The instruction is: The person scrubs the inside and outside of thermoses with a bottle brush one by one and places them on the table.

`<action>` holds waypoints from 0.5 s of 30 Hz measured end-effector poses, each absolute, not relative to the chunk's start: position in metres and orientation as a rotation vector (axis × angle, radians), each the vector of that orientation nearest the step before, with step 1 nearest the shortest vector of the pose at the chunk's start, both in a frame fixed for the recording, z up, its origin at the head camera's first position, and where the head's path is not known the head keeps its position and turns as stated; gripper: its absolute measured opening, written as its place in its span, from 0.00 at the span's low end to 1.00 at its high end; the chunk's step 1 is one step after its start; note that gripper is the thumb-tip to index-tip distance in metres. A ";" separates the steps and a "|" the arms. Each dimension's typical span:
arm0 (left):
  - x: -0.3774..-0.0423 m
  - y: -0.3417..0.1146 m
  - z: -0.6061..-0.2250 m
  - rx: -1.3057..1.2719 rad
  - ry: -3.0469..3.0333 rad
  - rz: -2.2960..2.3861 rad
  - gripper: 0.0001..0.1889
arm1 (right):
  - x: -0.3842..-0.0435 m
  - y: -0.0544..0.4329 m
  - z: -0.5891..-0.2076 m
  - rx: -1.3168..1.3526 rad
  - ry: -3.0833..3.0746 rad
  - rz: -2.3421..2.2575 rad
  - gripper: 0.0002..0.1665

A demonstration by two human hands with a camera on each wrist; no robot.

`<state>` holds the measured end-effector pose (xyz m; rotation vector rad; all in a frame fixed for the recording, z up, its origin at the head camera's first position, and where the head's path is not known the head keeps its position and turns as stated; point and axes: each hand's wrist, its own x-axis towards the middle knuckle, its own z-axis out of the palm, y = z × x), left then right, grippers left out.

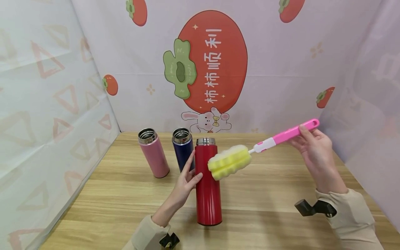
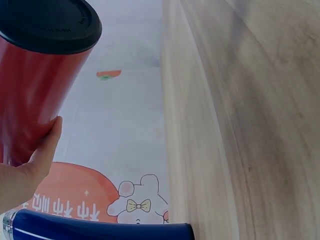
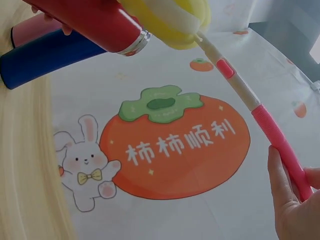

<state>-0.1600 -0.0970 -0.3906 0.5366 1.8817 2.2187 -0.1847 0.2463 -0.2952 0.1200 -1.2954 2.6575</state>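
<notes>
My left hand (image 1: 184,184) grips a tall red thermos bottle (image 1: 208,198) around its upper half, thumb on the near side. The bottle stands nearly upright, its steel mouth uncovered, and its black base (image 2: 47,25) shows from below in the left wrist view. Out to the right, my right hand (image 1: 317,149) pinches the pink handle end of a bottle brush (image 1: 287,135). The brush slants down leftward, and its yellow and white sponge head (image 1: 229,161) overlaps the bottle's upper right side in the head view. In the right wrist view the sponge is beside the bottle's mouth (image 3: 135,44).
Behind the red bottle stands a dark blue thermos bottle (image 1: 182,147), partly hidden by the left hand. A pink one (image 1: 154,156) is left of it; both have open mouths. The wooden table (image 1: 125,208) is bordered by printed cloth walls (image 1: 281,62) at the back and sides.
</notes>
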 end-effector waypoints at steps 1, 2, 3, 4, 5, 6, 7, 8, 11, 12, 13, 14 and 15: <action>-0.160 -0.097 -0.390 0.536 1.879 2.223 0.35 | -0.184 0.246 -0.296 0.118 -1.313 2.656 0.10; -0.161 -0.097 -0.390 0.533 1.878 2.227 0.35 | -0.184 0.246 -0.296 0.115 -1.329 2.653 0.10; -0.161 -0.097 -0.390 0.531 1.875 2.231 0.35 | -0.184 0.246 -0.297 0.117 -1.343 2.652 0.10; -0.162 -0.097 -0.390 0.529 1.873 2.235 0.35 | -0.184 0.246 -0.297 0.123 -1.357 2.651 0.09; -0.162 -0.097 -0.389 0.528 1.870 2.240 0.35 | -0.184 0.246 -0.297 0.133 -1.362 2.655 0.09; -0.162 -0.096 -0.389 0.527 1.868 2.245 0.35 | -0.184 0.246 -0.298 0.146 -1.367 2.657 0.08; -0.163 -0.096 -0.389 0.524 1.868 2.248 0.35 | -0.184 0.245 -0.298 0.159 -1.371 2.660 0.07; -0.163 -0.096 -0.389 0.521 1.866 2.250 0.36 | -0.184 0.245 -0.299 0.171 -1.373 2.665 0.06; -0.164 -0.095 -0.387 0.516 1.871 2.254 0.36 | -0.184 0.245 -0.301 0.204 -1.389 2.670 0.05; -0.164 -0.095 -0.387 0.517 1.872 2.255 0.36 | -0.184 0.245 -0.302 0.210 -1.399 2.669 0.05; -0.164 -0.095 -0.387 0.517 1.873 2.258 0.36 | -0.184 0.245 -0.303 0.214 -1.410 2.668 0.04; -0.164 -0.094 -0.386 0.516 1.876 2.259 0.36 | -0.183 0.244 -0.304 0.226 -1.419 2.672 0.04; -0.165 -0.094 -0.386 0.517 1.876 2.261 0.36 | -0.183 0.244 -0.304 0.240 -1.430 2.673 0.04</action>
